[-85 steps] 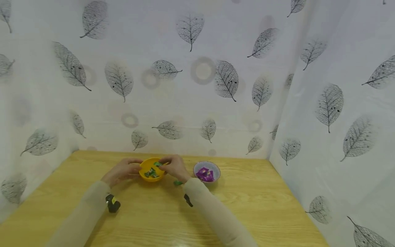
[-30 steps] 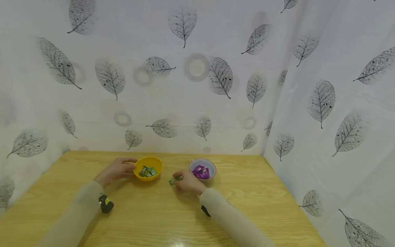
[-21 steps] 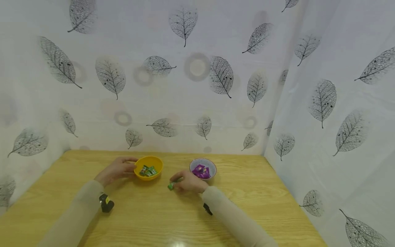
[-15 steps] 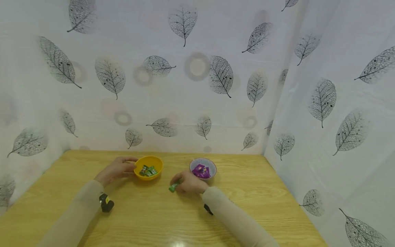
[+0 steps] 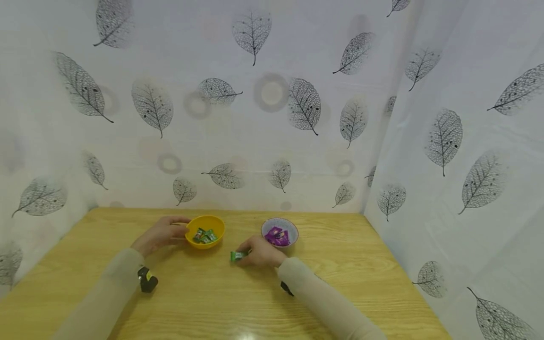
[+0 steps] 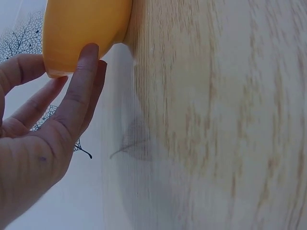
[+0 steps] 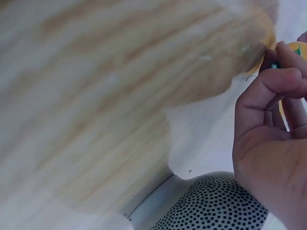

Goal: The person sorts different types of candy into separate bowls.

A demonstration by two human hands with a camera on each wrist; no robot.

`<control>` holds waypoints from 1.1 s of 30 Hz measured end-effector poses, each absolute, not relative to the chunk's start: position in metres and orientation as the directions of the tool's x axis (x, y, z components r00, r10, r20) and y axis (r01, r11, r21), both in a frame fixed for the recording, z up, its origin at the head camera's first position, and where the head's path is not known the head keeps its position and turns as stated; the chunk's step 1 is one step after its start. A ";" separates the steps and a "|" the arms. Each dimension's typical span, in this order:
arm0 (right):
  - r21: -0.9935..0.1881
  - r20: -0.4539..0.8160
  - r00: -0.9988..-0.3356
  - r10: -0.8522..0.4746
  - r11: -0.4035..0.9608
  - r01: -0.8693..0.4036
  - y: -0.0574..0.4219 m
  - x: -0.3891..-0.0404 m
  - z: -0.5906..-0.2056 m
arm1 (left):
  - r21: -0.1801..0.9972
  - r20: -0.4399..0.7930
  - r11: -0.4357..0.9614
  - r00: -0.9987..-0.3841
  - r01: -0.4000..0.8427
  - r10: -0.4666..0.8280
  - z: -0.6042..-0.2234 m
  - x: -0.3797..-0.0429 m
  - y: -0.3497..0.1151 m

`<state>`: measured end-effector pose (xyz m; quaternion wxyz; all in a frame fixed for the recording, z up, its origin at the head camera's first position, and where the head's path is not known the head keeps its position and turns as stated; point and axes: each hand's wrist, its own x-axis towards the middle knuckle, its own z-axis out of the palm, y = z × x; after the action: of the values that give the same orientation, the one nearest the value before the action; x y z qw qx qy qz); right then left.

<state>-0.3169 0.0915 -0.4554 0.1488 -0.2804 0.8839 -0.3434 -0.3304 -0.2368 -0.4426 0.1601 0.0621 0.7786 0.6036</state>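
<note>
With fingers on its outer wall and thumb at the rim, my left hand grips the yellow bowl from its left side. Several green-wrapped candies lie inside that bowl. Between the two bowls, low over the table, my right hand pinches one green-wrapped candy between thumb and fingers; its left end sticks out. In the right wrist view the right hand covers most of that candy, and only a bit of green shows at the fingertips.
A light grey bowl with several purple-wrapped candies stands just behind the right hand. Wood-grain table spreads toward the front. A white leaf-print curtain rises along the back and sides.
My right hand has moved from over the yellow bowl to the candy on the table and pinched it; the candy has turned slightly in the fingers. The left hand stays on the yellow bowl.
</note>
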 end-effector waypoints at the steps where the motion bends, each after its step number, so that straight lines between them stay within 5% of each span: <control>1: -0.696 -0.073 -0.798 -0.599 0.604 -0.389 0.091 -0.317 -0.455 | 0.959 -0.174 0.267 -0.942 -0.096 0.288 -0.442 -0.330 -0.237; 33: -0.854 -0.050 -0.816 -0.576 0.448 -0.265 0.072 -0.318 -0.440 | 0.958 -0.171 0.273 -0.944 -0.091 0.282 -0.442 -0.330 -0.238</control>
<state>-0.3184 0.0722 -0.4402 0.1691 -0.2522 0.8340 -0.4607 -0.3298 -0.2376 -0.4421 0.1557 0.0609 0.7826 0.5996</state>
